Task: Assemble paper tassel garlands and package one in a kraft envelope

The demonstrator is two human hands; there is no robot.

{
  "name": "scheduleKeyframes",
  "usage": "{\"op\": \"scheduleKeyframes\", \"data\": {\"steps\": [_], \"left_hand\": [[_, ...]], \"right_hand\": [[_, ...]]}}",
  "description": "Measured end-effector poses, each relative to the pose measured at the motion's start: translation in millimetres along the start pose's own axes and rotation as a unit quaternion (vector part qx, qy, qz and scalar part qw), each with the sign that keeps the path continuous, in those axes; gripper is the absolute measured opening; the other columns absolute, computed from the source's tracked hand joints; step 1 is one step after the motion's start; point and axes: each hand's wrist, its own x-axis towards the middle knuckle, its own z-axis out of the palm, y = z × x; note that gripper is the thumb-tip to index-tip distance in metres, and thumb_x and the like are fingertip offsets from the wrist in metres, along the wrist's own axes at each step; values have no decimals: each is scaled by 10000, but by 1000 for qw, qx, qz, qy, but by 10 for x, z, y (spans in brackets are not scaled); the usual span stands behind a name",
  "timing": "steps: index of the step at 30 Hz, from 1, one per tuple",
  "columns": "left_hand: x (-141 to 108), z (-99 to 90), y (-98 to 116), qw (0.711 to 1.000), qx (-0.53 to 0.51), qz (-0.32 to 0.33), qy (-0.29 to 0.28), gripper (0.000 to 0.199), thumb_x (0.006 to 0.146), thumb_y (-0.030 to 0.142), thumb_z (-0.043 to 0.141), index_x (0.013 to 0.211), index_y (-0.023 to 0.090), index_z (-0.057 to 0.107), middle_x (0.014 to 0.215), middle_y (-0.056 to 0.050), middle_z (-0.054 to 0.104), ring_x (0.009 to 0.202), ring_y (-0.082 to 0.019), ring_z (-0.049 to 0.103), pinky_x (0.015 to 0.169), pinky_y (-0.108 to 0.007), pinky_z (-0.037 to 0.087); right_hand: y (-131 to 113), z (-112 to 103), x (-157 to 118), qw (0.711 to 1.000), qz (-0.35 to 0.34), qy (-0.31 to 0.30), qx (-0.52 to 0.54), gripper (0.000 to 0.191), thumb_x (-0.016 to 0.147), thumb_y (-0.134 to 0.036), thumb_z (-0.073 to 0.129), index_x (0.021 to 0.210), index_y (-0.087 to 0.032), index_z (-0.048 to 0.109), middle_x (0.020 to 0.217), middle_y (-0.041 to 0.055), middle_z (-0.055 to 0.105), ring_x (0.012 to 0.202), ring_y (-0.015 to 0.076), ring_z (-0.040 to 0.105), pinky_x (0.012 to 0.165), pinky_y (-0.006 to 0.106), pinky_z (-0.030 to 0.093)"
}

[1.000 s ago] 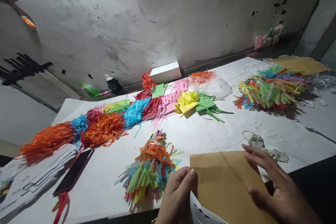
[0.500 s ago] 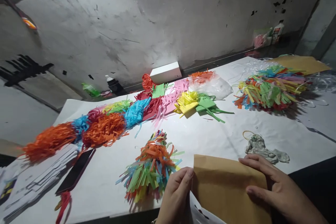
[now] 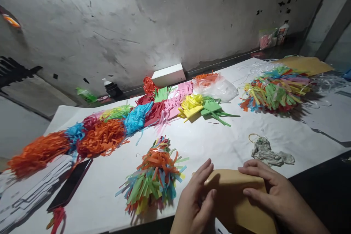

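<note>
A brown paper envelope (image 3: pixel 233 197) is held low at the table's near edge, its top edge bowed. My left hand (image 3: pixel 194 201) grips its left side, the thumb in front and the fingers raised along the edge. On the right side, my right hand (image 3: pixel 265 190) holds it with the thumb on the front face and the fingers over the upper corner. Part of a white sheet with dark marks (image 3: pixel 221 226) shows below my left thumb. Left of my hands stands a multicoloured paper-strip tassel bundle (image 3: pixel 153 179). A crumpled grey cloth-like piece (image 3: pixel 267 151) lies beyond my right hand.
Bundles of fringed paper, orange (image 3: pixel 101 137), blue (image 3: pixel 138 115) and yellow (image 3: pixel 192 106), run across the white-covered table. A phone (image 3: pixel 70 184) lies at left. Another multicoloured bundle (image 3: pixel 276 93) is at right. A white box (image 3: pixel 168 75) stands by the wall.
My left hand has shifted from pinching the envelope's upper left corner to spreading along its side, fingers raised. The envelope's top now bows, and less of the white sheet shows. The view has shifted slightly.
</note>
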Motion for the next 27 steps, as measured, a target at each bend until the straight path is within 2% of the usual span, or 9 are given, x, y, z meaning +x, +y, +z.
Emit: {"op": "scheduleKeyframes", "data": {"steps": [2, 5, 9, 11, 13, 15, 17, 22, 27], "left_hand": [[80, 54, 12, 998, 34, 26, -34, 393, 934, 354, 562, 1298, 243, 664, 1379, -111, 624, 1276, -278, 557, 1068, -368, 432], [164, 115, 59, 996, 85, 1, -25, 299, 946, 339, 531, 1150, 220, 715, 1071, -97, 717, 953, -225, 665, 828, -308, 515], [168, 130, 110, 989, 145, -22, -10, 279, 965, 335, 497, 832, 204, 705, 762, -36, 672, 707, -174, 604, 637, -258, 428], [152, 129, 112, 987, 157, -22, 4, 296, 966, 323, 488, 767, 199, 669, 720, -28, 658, 683, -166, 589, 622, -252, 406], [144, 133, 108, 987, 159, -26, 14, 314, 966, 322, 484, 731, 197, 649, 706, -28, 662, 673, -161, 591, 622, -250, 403], [145, 135, 109, 987, 161, -26, 11, 323, 957, 319, 490, 699, 196, 640, 697, -31, 670, 663, -161, 598, 616, -249, 406], [150, 128, 115, 987, 162, -21, 4, 308, 939, 310, 505, 689, 197, 646, 698, -35, 682, 668, -168, 610, 612, -249, 418], [152, 89, 108, 995, 97, -6, -8, 242, 888, 287, 582, 1076, 224, 722, 980, -55, 766, 851, -197, 694, 753, -258, 505], [153, 110, 92, 991, 132, -15, 3, 258, 909, 283, 536, 736, 201, 709, 712, -35, 726, 663, -166, 639, 606, -235, 444]], "right_hand": [[-90, 72, -1, 1000, -7, -5, 26, 222, 735, -404, 766, 923, -286, 774, 1088, 42, 618, 1017, 230, 637, 803, 252, 549], [-182, 136, 1, 999, -10, -31, 41, 225, 823, -475, 701, 818, -250, 723, 931, 9, 607, 832, 174, 634, 695, 221, 526], [-169, 156, -8, 998, -47, -31, -29, 244, 861, -465, 662, 779, -236, 683, 797, 3, 615, 750, 171, 627, 569, 212, 495], [-148, 146, -17, 987, -117, 16, -111, 170, 868, -392, 668, 985, -275, 709, 991, 33, 667, 900, 200, 655, 538, 206, 497], [-156, 130, -18, 955, -227, 56, -182, 355, 876, -322, 679, 1227, -327, 629, 1202, 40, 640, 1055, 211, 631, 646, 232, 541], [-197, 118, -1, 920, -316, 39, -230, 338, 907, -258, 658, 1232, -326, 597, 1117, 11, 670, 1004, 187, 631, 798, 282, 530], [-254, 115, 33, 905, -344, 1, -249, 159, 942, -205, 610, 1076, -291, 622, 913, -30, 681, 865, 156, 626, 798, 287, 493], [-346, 124, 126, 941, -249, -72, -216, 161, 986, -224, 510, 894, -249, 639, 835, -26, 682, 820, 148, 626, 719, 269, 460], [-353, 136, 134, 966, -113, -161, -165, 241, 1001, -382, 492, 889, -257, 664, 869, -26, 693, 844, 153, 626, 738, 274, 442]]}}
